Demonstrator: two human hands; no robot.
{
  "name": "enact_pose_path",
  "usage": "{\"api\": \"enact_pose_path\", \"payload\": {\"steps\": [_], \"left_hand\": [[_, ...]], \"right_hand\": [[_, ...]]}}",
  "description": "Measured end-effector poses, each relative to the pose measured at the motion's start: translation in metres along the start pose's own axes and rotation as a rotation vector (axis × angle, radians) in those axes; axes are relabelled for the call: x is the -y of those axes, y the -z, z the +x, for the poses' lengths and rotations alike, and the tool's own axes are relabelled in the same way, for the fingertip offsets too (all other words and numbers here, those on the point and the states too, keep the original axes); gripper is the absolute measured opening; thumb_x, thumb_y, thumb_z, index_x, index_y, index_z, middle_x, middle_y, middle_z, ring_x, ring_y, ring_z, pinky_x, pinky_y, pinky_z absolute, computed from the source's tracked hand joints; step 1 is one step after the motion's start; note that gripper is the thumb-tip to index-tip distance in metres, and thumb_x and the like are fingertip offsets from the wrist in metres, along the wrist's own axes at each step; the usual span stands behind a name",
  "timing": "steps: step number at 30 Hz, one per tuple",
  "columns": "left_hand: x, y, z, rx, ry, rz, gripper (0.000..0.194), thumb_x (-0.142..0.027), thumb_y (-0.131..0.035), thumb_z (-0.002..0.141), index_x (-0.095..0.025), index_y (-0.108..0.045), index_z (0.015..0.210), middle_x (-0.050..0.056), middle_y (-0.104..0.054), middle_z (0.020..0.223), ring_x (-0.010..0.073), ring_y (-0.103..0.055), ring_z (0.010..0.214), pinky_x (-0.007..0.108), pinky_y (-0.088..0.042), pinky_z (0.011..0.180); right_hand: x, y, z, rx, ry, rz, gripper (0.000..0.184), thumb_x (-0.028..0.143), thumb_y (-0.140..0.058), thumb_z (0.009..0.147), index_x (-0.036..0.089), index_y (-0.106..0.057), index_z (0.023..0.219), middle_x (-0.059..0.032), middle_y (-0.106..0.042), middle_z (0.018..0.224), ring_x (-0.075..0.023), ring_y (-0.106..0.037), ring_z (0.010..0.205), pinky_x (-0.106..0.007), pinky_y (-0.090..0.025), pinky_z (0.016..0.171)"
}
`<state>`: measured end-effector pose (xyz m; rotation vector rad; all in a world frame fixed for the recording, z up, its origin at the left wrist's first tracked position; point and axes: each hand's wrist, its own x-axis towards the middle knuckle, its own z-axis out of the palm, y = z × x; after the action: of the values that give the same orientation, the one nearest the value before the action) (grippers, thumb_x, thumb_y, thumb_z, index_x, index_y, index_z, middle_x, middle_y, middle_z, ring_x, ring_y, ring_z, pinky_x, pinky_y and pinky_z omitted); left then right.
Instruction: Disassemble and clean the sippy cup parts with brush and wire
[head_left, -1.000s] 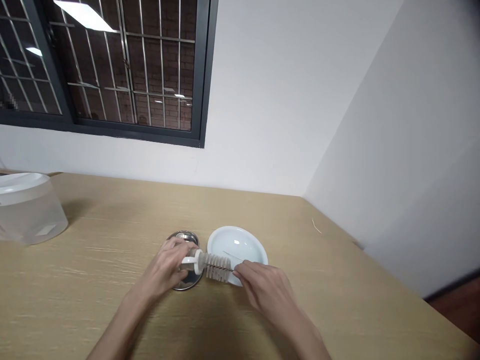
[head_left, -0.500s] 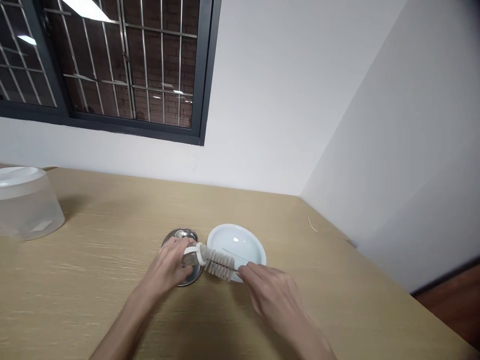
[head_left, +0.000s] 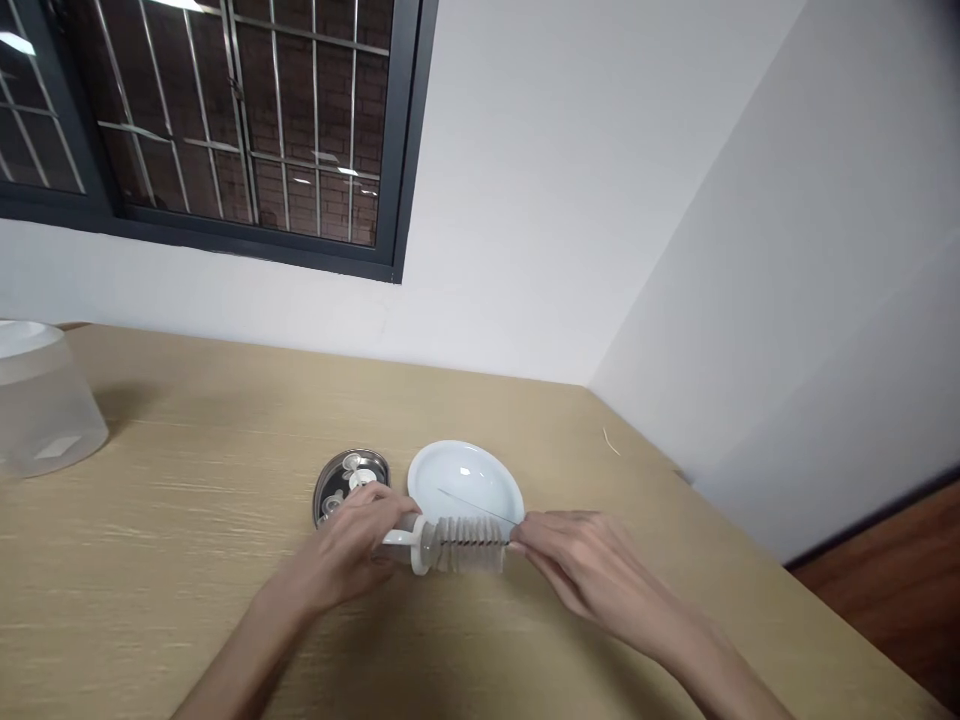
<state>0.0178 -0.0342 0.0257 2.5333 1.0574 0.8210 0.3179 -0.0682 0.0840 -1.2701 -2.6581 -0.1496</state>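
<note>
My left hand (head_left: 356, 540) is wrapped round a clear bottle with a white collar (head_left: 421, 545), held sideways with its mouth to the right. My right hand (head_left: 592, 560) pinches the twisted wire of a bottle brush (head_left: 472, 545) with white bristles. The brush's left end meets the bottle's mouth; how deep it reaches cannot be seen. Behind my left hand lies a round metal dish (head_left: 322, 480) with several small white and clear parts in it. Just beyond the brush sits a white bowl (head_left: 450, 470), with a thin wire crossing over it from my right fingers.
A translucent plastic tub (head_left: 45, 410) with a white rim stands at the table's left edge. A short pale strand (head_left: 611, 441) lies at the back right of the wooden table (head_left: 225, 420). Walls and a barred window (head_left: 247, 120) rise behind.
My right hand has moved right, and the brush now lies more level. My left hand has come nearer with the bottle, so more of the metal dish shows. The view has shifted slightly.
</note>
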Motion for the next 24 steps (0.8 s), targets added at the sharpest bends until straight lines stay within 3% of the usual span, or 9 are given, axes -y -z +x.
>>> {"api": "enact_pose_path", "payload": {"steps": [9, 15, 20, 24], "left_hand": [[0.021, -0.017, 0.0, -0.114, 0.048, 0.041, 0.053, -0.006, -0.061, 0.074, -0.026, -0.054, 0.122, 0.004, -0.065, 0.114, 0.0261, -0.054, 0.113, 0.037, -0.042, 0.097], [0.019, -0.013, -0.001, -0.096, 0.038, 0.0, 0.054, -0.004, -0.059, 0.072, -0.026, -0.055, 0.121, 0.004, -0.064, 0.114, 0.0253, -0.054, 0.112, 0.036, -0.044, 0.096], [0.006, -0.013, 0.002, -0.018, -0.047, -0.041, 0.052, -0.003, -0.057, 0.073, -0.027, -0.057, 0.119, 0.002, -0.064, 0.115, 0.0232, -0.056, 0.11, 0.032, -0.047, 0.092], [0.017, -0.014, -0.001, -0.113, 0.018, 0.017, 0.05, -0.006, -0.058, 0.073, -0.025, -0.058, 0.119, 0.005, -0.066, 0.114, 0.025, -0.058, 0.108, 0.035, -0.048, 0.091]], "right_hand": [[0.027, -0.012, -0.016, -0.192, -0.023, -0.185, 0.026, 0.01, -0.038, 0.096, 0.022, -0.055, 0.08, 0.001, -0.057, 0.063, -0.0147, -0.045, 0.051, -0.031, -0.018, 0.053], [0.026, -0.005, -0.021, -0.18, -0.014, -0.17, 0.026, 0.01, -0.038, 0.096, 0.022, -0.055, 0.079, 0.0013, -0.058, 0.063, -0.0144, -0.046, 0.051, -0.03, -0.02, 0.053], [0.017, 0.014, -0.023, -0.065, 0.001, -0.112, 0.024, 0.013, -0.04, 0.097, 0.022, -0.054, 0.078, 0.0025, -0.058, 0.064, -0.0122, -0.049, 0.052, -0.028, -0.023, 0.053], [0.013, 0.017, -0.032, -0.112, -0.024, -0.15, 0.029, 0.017, -0.038, 0.099, 0.022, -0.054, 0.076, 0.0023, -0.058, 0.062, -0.0125, -0.05, 0.051, -0.028, -0.025, 0.053]]}}
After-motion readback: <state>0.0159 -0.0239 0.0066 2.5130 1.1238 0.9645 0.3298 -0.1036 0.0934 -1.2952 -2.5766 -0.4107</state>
